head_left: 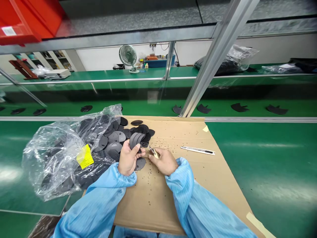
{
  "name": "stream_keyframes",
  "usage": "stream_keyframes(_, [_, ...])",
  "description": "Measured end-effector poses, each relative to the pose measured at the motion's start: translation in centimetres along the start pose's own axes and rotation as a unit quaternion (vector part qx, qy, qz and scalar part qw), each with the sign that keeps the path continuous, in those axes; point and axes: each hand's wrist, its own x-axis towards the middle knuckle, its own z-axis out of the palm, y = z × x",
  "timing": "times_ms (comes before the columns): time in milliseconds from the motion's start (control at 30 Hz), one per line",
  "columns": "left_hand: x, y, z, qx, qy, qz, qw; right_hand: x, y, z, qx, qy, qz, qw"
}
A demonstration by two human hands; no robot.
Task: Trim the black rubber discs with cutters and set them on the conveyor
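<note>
My left hand (128, 158) is closed on a fanned stack of black plastic discs (137, 138), held just above a brown cardboard sheet (188, 178). My right hand (163, 161) is closed on a small cutting tool (153, 151) whose metal tip points at the edge of the held discs. One more black disc (140, 163) lies under my left hand. A pile of the same discs (116, 135) spills from a clear plastic bag (61, 155) with a yellow label, to the left. Small black trimmings dot the cardboard around my hands.
A white utility knife (198, 150) lies on the cardboard to the right. Beyond the cardboard runs a green conveyor belt (148, 109) carrying several black parts. A slanted aluminium post (213, 59) rises ahead. A fan (128, 57) and bagged goods sit on the far bench.
</note>
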Motion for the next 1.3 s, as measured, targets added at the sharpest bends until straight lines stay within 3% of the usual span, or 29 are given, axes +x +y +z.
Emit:
stream_keyframes(367, [-0.12,-0.06,0.22,0.028,0.009,0.030,0.999,0.19,0.56,-0.07,0.024,-0.021,0.006,0.999])
stream_keyframes(967, [0.20,0.26,-0.17,-0.013,-0.002,-0.051,0.999,0.13,0.51,-0.31,0.036,-0.029,0.006,0.999])
stream_keyframes(1300, [-0.17,-0.07,0.12,0.028,0.001,-0.008,1.000,-0.13,0.00,0.24,-0.045,0.027,0.024,0.998])
